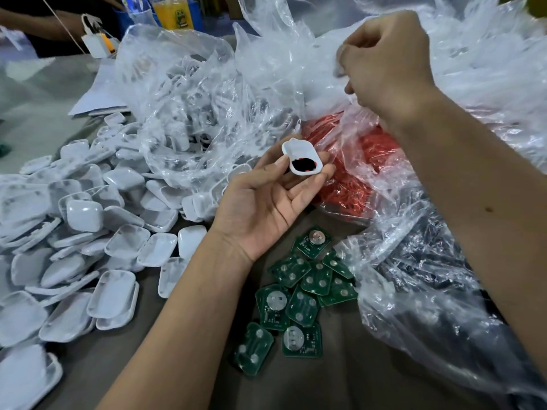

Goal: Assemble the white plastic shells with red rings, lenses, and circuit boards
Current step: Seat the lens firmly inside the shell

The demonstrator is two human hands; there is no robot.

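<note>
White shell (302, 156), red ring and dark lens seated, pinched in the left hand (266, 199); right hand (384, 63), fingers curled, grips the clear bag (296, 69) upper right. Steady shell; circuit board (302, 340) next.

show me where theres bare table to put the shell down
Bare table shows in front of the circuit boards, between the forearms, beside the dark bag. A thin strip runs along the white shells. Farther back, bags of shells and red rings crowd everything.
</note>
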